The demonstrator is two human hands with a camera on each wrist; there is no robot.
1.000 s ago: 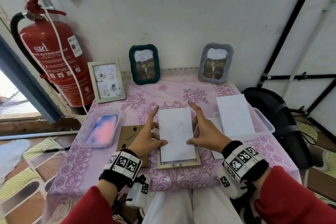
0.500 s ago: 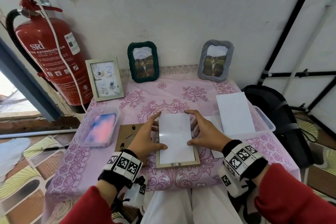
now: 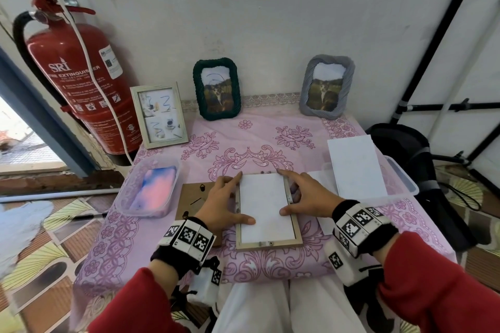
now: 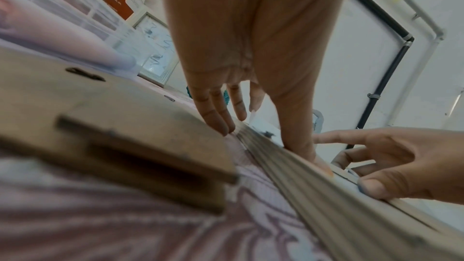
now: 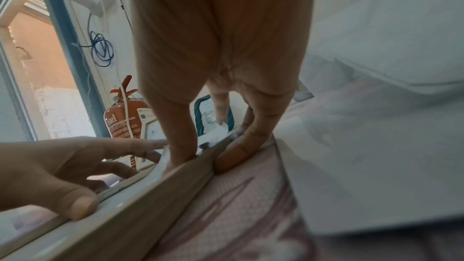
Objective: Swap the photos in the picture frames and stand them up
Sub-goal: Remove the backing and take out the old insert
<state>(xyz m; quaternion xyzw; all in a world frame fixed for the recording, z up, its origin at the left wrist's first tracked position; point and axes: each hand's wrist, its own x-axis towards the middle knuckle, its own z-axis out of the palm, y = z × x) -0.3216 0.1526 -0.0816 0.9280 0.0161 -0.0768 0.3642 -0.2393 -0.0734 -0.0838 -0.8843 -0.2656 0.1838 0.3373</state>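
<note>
On the pink patterned tablecloth (image 3: 243, 140) just in front of me, the wooden frame (image 3: 267, 243) lies face down with the white back of a photo (image 3: 263, 208) sitting inside it. My left hand (image 3: 221, 204) rests at the frame's left edge: the forefinger stretches straight toward the far left corner, the thumb lies flat on the photo's near left side, and my other fingers (image 4: 220, 118) come down beside the frame's outer rim. My right hand (image 3: 307, 197) mirrors it on the right edge, forefinger pointing to the far right corner, thumb pressed flat on the paper, the remaining fingers (image 5: 238, 156) curled down against the frame's outer side. Neither hand grasps anything; both are spread and pressing down. The brown backing board (image 3: 193, 199) lies flat just to the left of the frame, partly under my left wrist. To its left sits a clear plastic tub (image 3: 150, 189) holding a pink and blue print. A second clear tub (image 3: 403, 178) to my right has a white sheet (image 3: 355, 167) lying across it. Three frames stand along the wall: a pale wooden one (image 3: 158, 116), a dark green one (image 3: 216, 88) and a grey one (image 3: 326, 86).
</note>
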